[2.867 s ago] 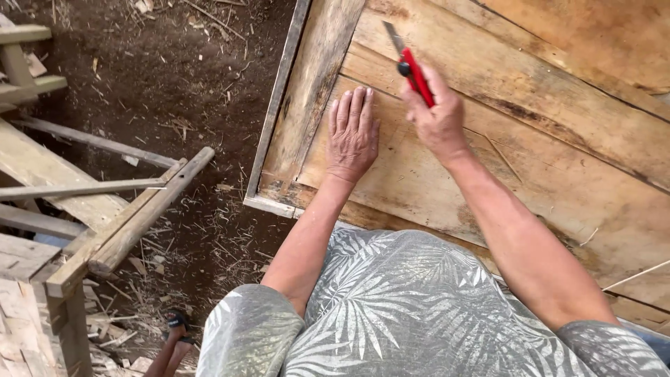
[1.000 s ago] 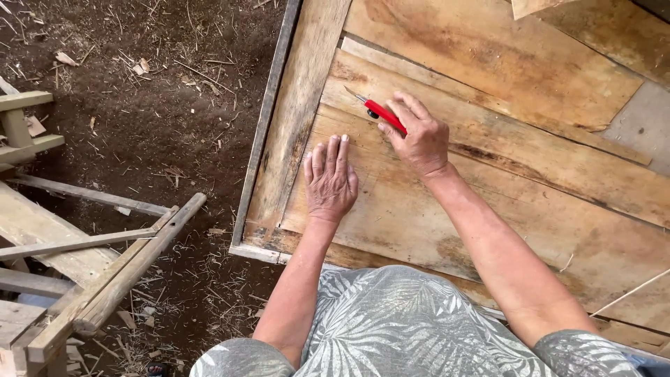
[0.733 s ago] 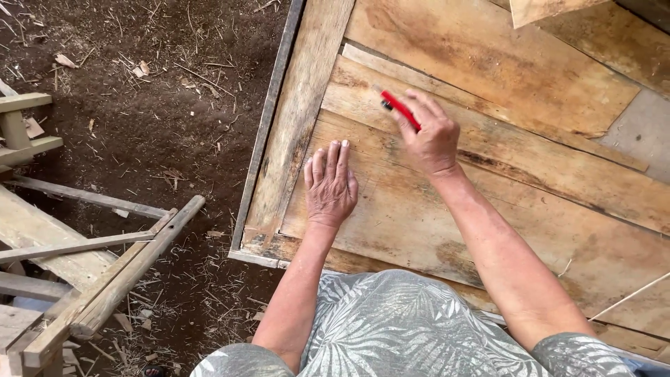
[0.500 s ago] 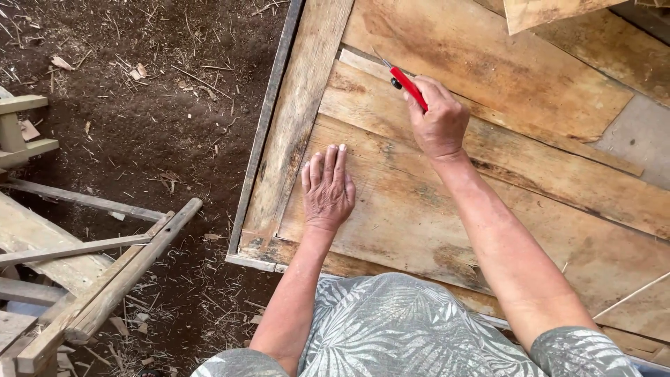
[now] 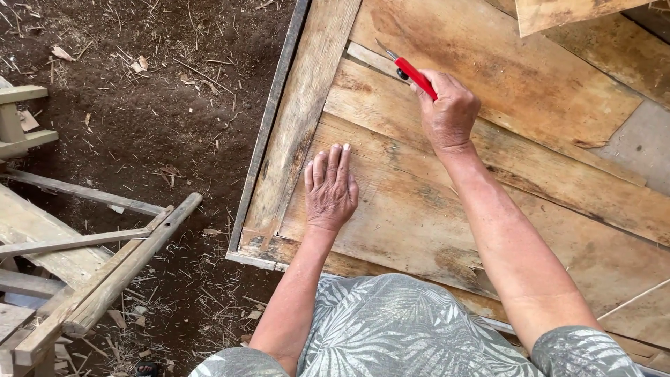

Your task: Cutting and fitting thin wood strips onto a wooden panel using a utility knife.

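My left hand (image 5: 331,188) lies flat, fingers together, on a weathered plywood sheet (image 5: 391,209) that rests on a wooden panel with a framed edge (image 5: 279,139). My right hand (image 5: 450,112) is closed around a red utility knife (image 5: 412,70). The blade tip points up and left and meets the upper edge of the plywood strip, near a seam between boards.
Bare soil strewn with straw and wood chips (image 5: 139,119) lies left of the panel. Rough timber pieces and a round pole (image 5: 118,272) are stacked at the lower left. Another board end (image 5: 572,10) juts in at the top right.
My right hand has moved the knife up and to the right along the board seam, away from my left hand. The left hand has stayed flat on the plywood.
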